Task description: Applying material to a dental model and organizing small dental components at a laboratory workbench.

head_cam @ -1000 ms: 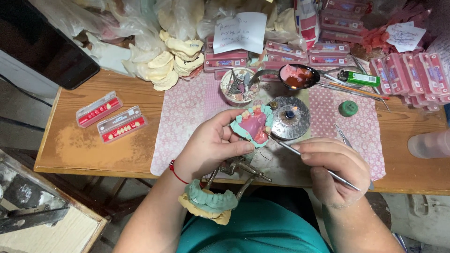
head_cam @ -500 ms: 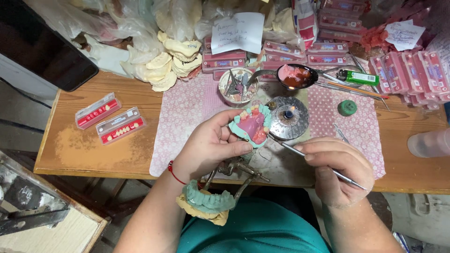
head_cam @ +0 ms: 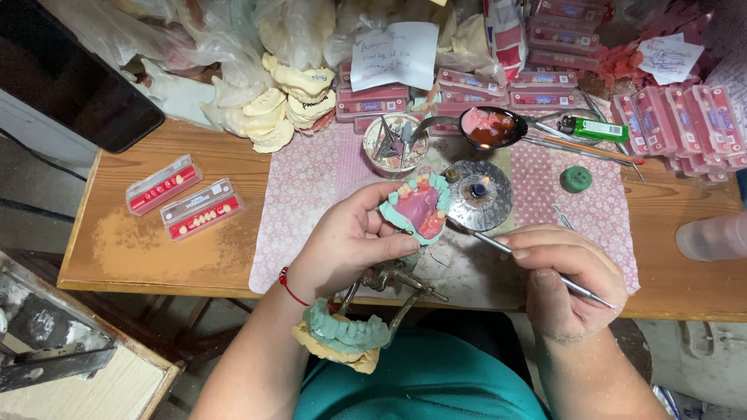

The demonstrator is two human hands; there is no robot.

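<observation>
Fingers of the left hand (head_cam: 346, 245) are curled tight around a green dental cast (head_cam: 418, 208) with pink wax and a row of small teeth, thumb pressed on its lower edge, holding it tilted up off the surface toward the middle. Likely angled that way so the wax side faces the tool and the eyes. Right hand (head_cam: 564, 276) pinches a thin metal tool (head_cam: 498, 243) pen-style, fingers closed on the shaft, tip touching the cast's right edge. Small burner (head_cam: 478, 193) with a flame sits just behind the cast, near enough to warm the tool. Spoon of pink wax (head_cam: 492, 127) and tub of instruments (head_cam: 395, 145) toward the back edge. Two red tooth cards (head_cam: 183, 197) lie toward the left edge. Second green cast on a metal frame (head_cam: 346, 330) hangs off the front edge, over the lap.
</observation>
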